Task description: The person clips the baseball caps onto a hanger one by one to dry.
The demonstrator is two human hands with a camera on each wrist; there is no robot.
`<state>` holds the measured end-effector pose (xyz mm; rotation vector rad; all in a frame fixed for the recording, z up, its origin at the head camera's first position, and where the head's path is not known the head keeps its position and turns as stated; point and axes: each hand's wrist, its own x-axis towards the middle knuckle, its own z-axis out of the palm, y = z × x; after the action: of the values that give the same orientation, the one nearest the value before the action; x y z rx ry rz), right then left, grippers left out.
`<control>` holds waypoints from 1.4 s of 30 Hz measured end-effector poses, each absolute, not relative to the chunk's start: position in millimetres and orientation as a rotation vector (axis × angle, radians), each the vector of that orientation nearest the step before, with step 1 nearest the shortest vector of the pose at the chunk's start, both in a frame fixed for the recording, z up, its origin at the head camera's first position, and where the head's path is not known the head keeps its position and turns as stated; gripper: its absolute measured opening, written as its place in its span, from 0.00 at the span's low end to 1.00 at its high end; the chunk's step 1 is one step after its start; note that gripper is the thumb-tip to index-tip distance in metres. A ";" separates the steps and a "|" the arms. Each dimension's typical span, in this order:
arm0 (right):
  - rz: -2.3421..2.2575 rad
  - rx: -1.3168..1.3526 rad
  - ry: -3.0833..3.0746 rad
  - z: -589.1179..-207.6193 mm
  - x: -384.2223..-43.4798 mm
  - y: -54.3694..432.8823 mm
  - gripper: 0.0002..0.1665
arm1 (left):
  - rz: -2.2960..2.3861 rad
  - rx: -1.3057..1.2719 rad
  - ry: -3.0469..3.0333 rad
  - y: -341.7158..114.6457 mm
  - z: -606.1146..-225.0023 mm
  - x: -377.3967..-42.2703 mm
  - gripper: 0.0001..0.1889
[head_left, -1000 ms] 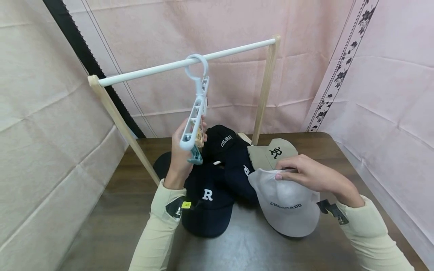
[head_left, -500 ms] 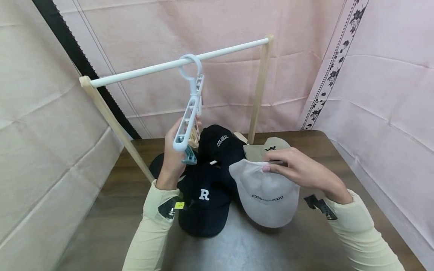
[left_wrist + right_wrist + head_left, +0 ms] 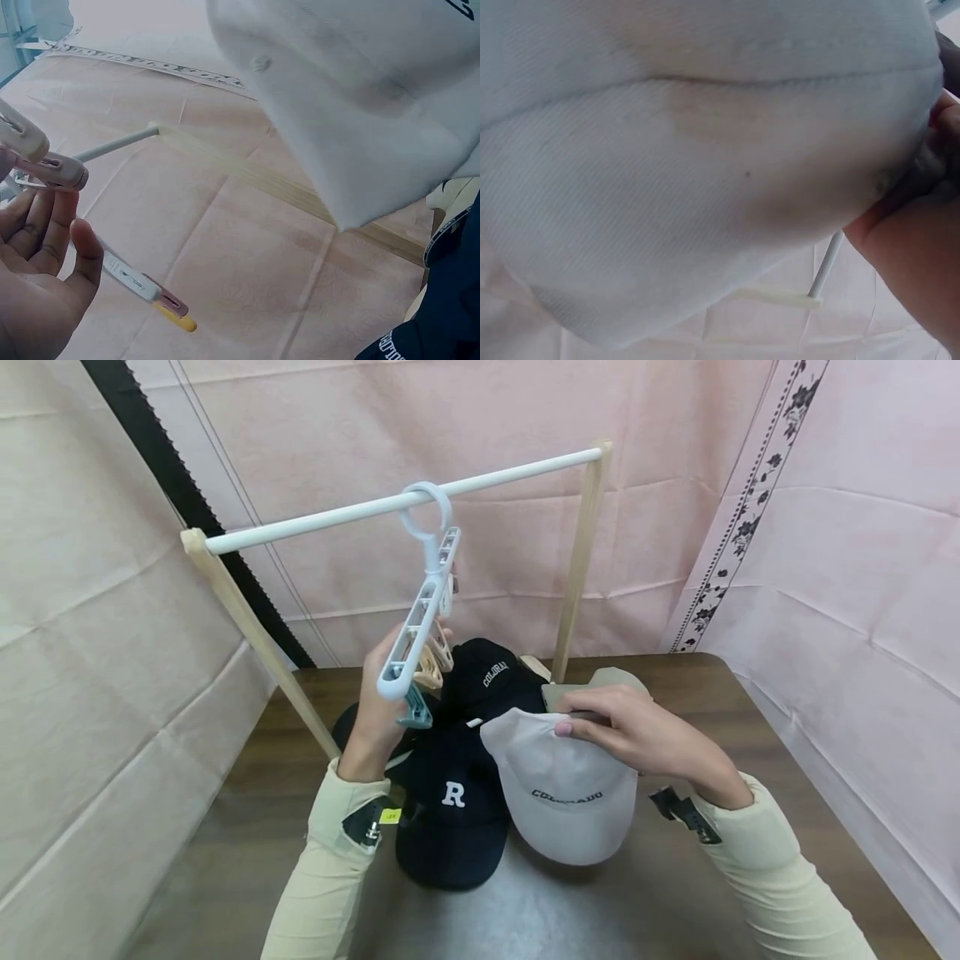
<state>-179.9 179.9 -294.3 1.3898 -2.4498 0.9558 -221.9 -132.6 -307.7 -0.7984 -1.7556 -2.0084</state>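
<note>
In the head view, my right hand pinches the back edge of a light grey baseball cap lettered COLORADO. This cap hangs brim down, in front of the pile of caps. Its pale fabric fills much of the right wrist view. My left hand is behind a pale blue clip hanger that hangs by its hook from a white rail. In the left wrist view the left hand's fingers touch a pinkish-white clip, with the thumb apart from it.
Dark caps lie under the hanger: one marked R in front and one lettered COLORADO behind. An olive cap is partly hidden by the right hand. A wooden post carries the rail's right end above the brown table.
My right hand has lifted the grey cap from the pile's right side and carried it left, toward the hanger. The left hand stays by the hanger, whose lower end has swung slightly left.
</note>
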 end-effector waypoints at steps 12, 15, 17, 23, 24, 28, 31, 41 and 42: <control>1.012 1.350 -2.539 -288.0 -193.3 147.7 0.07 | -1.956 -0.754 -1.821 -134.2 -305.5 -221.6 0.21; 1.009 1.360 -2.557 -283.0 -197.6 138.9 0.06 | -1.939 -0.744 -1.806 -134.4 -302.0 -220.8 0.19; 0.993 1.374 -2.561 -280.7 -200.3 132.6 0.06 | -1.928 -0.738 -1.793 -135.1 -300.7 -220.2 0.18; 0.905 1.412 -2.545 -276.9 -208.7 117.2 0.06 | -1.911 -0.725 -1.782 -134.6 -298.2 -217.6 0.17; 0.897 1.417 -2.543 -276.3 -210.6 114.7 0.06 | -1.925 -0.725 -1.772 -134.1 -297.8 -216.8 0.18; 0.871 1.424 -2.549 -272.6 -216.6 106.2 0.07 | -1.993 -0.741 -1.720 -129.7 -296.8 -214.1 0.22; 0.817 1.421 -2.558 -270.2 -218.8 103.2 0.07 | -2.070 -0.751 -1.668 -125.2 -298.7 -214.5 0.20; 0.700 1.451 -2.513 -257.8 -222.1 83.6 0.09 | -2.121 -0.482 -1.675 -126.0 -292.8 -212.4 0.08; 0.690 1.449 -2.511 -256.8 -222.3 81.9 0.09 | -2.109 -0.469 -1.687 -126.2 -292.0 -212.9 0.08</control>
<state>-222.3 81.9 -256.8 1.4489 -2.5108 0.6898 -212.9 -126.2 -292.0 -0.4689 -1.6865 -2.1091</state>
